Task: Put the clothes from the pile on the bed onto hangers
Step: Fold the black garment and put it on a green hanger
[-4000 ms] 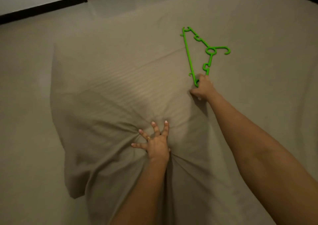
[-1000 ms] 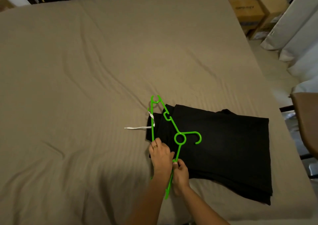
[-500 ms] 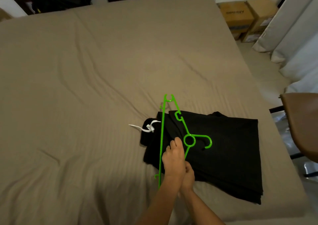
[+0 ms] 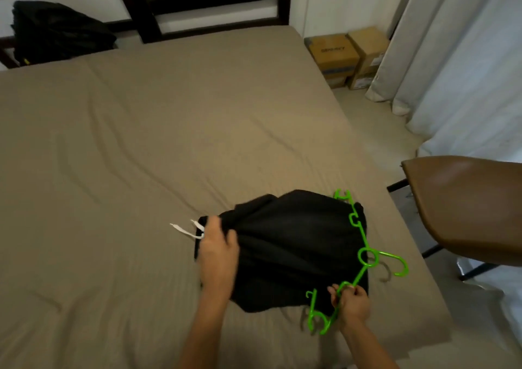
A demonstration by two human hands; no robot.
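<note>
Our right grip, pinching the green hanger, had pulled it away from our left grip — clutching the black garment, now seemingly threaded on.

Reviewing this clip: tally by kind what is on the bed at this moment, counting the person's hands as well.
Green hanger: 1
Black garment: 1
Hands: 2, left hand on the garment and right hand holding the hanger
Total: 4

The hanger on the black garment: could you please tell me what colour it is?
The hanger is bright green, clearest in the head view.
</note>
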